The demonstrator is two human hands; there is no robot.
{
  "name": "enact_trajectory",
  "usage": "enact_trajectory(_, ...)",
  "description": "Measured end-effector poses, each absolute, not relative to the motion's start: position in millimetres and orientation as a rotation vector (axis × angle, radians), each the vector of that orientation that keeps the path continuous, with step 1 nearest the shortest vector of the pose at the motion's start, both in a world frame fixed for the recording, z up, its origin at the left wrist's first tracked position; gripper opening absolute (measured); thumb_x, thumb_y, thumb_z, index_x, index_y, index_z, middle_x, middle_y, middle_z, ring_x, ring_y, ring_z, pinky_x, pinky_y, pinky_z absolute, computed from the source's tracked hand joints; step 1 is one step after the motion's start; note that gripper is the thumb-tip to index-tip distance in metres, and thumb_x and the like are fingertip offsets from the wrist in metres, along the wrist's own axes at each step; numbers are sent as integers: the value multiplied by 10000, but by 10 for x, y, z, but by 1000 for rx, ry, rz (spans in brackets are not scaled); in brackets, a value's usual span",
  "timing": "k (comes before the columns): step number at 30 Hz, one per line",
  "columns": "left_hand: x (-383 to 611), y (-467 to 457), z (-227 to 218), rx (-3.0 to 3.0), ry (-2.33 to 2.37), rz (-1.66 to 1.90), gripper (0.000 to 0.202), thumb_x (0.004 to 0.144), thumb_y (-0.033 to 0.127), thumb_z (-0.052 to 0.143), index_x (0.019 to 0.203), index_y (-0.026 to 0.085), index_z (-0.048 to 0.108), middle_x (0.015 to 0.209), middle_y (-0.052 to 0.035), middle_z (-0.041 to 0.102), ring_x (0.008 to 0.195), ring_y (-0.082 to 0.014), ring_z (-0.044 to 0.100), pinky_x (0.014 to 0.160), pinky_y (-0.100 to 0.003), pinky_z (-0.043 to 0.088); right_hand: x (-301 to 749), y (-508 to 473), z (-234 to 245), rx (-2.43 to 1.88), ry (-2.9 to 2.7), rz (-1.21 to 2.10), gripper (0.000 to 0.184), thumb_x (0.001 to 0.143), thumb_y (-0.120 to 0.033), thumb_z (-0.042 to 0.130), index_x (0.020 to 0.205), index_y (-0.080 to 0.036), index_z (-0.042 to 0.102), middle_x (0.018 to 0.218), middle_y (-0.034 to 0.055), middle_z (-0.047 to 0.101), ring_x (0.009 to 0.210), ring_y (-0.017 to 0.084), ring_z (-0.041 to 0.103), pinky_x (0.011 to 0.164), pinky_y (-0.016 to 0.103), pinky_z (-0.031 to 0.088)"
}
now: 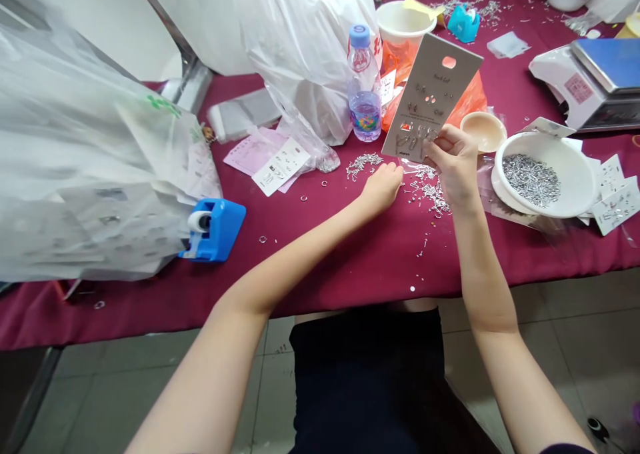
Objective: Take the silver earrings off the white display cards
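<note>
My right hand point(457, 157) grips a grey earring card point(439, 84) by its lower edge and holds it up, tilted, above the table. Rows of small earrings sit on the card, and it has a hang hole at the top. My left hand point(383, 186) rests low at the tabletop with its fingers drawn together; whatever they pinch is too small or hidden to make out. Beside it lie a small heap of silver metal pieces point(363, 165) and a looser scatter of silver pieces point(436, 195).
A white bowl point(583, 186) of silver parts stands right, near a small cream bowl point(483, 133) and a scale point(575, 87). A water bottle point(365, 101), plastic bags point(305, 47) and a blue tape dispenser point(225, 231) are left. Another card point(281, 167) lies on the maroon cloth point(330, 261).
</note>
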State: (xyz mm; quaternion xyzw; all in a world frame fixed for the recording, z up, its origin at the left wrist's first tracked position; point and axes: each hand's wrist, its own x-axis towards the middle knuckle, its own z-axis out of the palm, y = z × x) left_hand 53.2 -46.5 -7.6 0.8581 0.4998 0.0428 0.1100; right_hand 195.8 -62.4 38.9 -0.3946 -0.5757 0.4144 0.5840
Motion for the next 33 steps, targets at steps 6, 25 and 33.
enact_trajectory(6,489,-517,-41,2541,1399,169,304,1010,134,437,1264,60,589,1377,-212,611,1284,-292,574,1086,-432,509,1895,-601,351,-872,-1226,1095,435,643,-490,895,875,-226,639,971,26,763,1137,271,732,867,416,691)
enact_trajectory(25,-318,-728,93,1776,1026,1005,124,979,231,595,923,127,631,844,-42,661,768,-127,629,757,-288,532,1593,-788,309,-517,-1268,1555,443,605,-516,932,724,-242,605,583,-50,609,665,184,716,655,334,672)
enact_trajectory(33,-547,-1209,279,1591,638,1235,352,932,503,666,929,152,639,889,-34,670,782,-92,663,698,-216,556,1275,-1033,287,-428,-1357,1737,366,734,-480,880,826,-234,625,558,-55,622,558,162,693,621,323,667)
